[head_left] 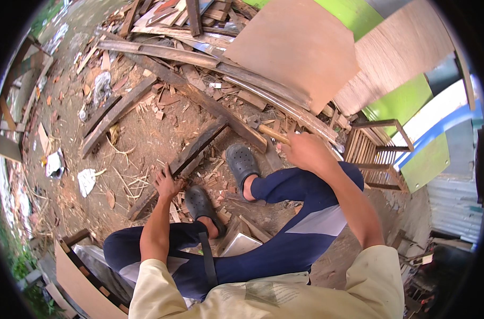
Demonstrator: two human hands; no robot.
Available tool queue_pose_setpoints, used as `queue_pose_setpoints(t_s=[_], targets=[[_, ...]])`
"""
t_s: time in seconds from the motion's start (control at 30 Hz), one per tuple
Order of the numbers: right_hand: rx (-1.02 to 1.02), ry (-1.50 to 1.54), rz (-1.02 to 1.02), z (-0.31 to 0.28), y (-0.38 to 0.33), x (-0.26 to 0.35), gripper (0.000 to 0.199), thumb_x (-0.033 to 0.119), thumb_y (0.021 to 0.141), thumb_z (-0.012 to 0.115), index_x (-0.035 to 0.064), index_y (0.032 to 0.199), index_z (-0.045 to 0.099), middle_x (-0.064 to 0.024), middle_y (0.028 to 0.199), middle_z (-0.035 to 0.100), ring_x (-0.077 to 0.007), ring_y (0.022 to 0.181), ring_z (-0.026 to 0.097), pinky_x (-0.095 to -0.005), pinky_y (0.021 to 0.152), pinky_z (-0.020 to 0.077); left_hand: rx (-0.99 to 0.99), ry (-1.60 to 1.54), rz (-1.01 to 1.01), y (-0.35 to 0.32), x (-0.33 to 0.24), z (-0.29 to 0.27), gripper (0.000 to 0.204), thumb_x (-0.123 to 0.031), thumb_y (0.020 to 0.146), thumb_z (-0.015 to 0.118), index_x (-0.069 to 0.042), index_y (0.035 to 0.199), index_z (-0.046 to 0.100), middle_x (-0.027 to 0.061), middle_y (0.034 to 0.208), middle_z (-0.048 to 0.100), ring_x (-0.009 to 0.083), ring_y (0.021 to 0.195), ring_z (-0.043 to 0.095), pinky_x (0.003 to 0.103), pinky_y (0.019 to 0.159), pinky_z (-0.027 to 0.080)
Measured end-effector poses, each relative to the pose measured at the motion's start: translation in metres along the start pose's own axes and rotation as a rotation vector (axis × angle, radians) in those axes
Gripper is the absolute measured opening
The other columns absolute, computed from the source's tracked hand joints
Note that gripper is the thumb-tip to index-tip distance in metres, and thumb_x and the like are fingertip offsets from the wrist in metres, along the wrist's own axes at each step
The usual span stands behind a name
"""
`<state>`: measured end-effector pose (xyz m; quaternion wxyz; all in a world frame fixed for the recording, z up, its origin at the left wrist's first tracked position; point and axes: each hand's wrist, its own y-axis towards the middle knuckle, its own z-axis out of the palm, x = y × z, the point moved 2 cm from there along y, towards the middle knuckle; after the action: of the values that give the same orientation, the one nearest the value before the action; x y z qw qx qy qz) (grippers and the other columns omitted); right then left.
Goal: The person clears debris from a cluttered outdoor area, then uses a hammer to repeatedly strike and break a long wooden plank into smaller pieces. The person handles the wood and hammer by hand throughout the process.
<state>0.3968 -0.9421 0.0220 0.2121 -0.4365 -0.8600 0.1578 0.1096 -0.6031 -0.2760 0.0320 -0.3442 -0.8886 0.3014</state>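
Observation:
My left hand (pixel 167 185) grips a dark wooden beam (pixel 198 147), fingers over its edge near the lower end. This beam slants up to the right. Its upper end meets a longer wooden beam (pixel 191 91) lying across the ground. Closed around a light wooden handle, my right hand (pixel 306 152) holds what looks like a hammer (pixel 274 134) out past my right knee. The tool's head is small and hard to make out against the wood behind it, close to where the two beams meet. My feet, in grey clogs (pixel 242 161), flank the held beam's near side.
Long planks (pixel 252 80) and a scrap wood heap (pixel 173 16) lie ahead. Plywood sheets (pixel 295 48) lean at the upper right, above a slatted wooden rack (pixel 372 146). Wood chips and loose beams (pixel 117 114) litter the dirt to the left. Corrugated metal (pixel 454 207) stands at right.

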Motion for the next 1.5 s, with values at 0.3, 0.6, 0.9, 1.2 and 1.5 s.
queue_pose_setpoints(t_s=[0.3,0.6,0.9,1.2,1.5], targets=[[-0.142,0.124,0.085,0.025,-0.007,-0.041,0.047,0.039,0.096,0.058,-0.0073,0.093,0.065,-0.0318,0.085,0.067,-0.0473,0.089,0.066,-0.0533,0.08,0.0517,-0.078,0.138,0.028,-0.001,0.002,-0.01,0.067,-0.047,0.084,0.073,-0.007,0.133,0.051,0.0194,0.128,0.06,0.0382,0.109,0.064,0.048,0.089,0.051],[-0.159,0.15,0.069,0.028,0.01,-0.032,0.044,0.039,0.097,0.058,-0.0043,0.09,0.06,-0.0296,0.077,0.064,-0.0474,0.079,0.064,-0.0539,0.072,0.0486,-0.147,0.12,0.154,0.0,-0.057,-0.006,0.07,-0.058,0.086,0.064,-0.006,0.132,0.054,0.0198,0.104,0.071,0.0364,0.097,0.069,0.048,0.085,0.051],[-0.096,0.158,-0.014,0.07,0.02,-0.031,0.044,0.04,0.097,0.059,-0.0041,0.089,0.058,-0.0321,0.073,0.062,-0.051,0.075,0.062,-0.0562,0.066,0.0471,-0.284,0.049,0.221,0.001,-0.058,0.001,0.067,-0.054,0.086,0.066,-0.005,0.131,0.055,0.0168,0.112,0.069,0.0332,0.104,0.065,0.048,0.091,0.047],[0.073,0.263,-0.139,0.113,0.02,0.008,0.042,0.04,0.097,0.058,-0.0015,0.092,0.055,-0.0296,0.07,0.062,-0.051,0.073,0.062,-0.0561,0.063,0.0459,-0.381,0.095,0.048,-0.029,-0.028,0.039,0.097,-0.058,0.088,0.061,-0.003,0.156,0.018,0.0234,0.16,0.022,0.0376,0.151,0.014,0.052,0.121,0.011],[-0.076,0.459,-0.186,0.237,0.071,0.077,0.038,0.041,0.099,0.057,0.0025,0.1,0.055,-0.0291,0.073,0.063,-0.052,0.074,0.062,-0.0567,0.063,0.0466,-0.02,-0.096,0.001,-0.011,-0.009,0.036,0.114,-0.068,0.081,0.062,-0.009,0.159,0.005,0.0291,0.162,0.006,0.0447,0.151,0.001,0.058,0.12,0.002]])
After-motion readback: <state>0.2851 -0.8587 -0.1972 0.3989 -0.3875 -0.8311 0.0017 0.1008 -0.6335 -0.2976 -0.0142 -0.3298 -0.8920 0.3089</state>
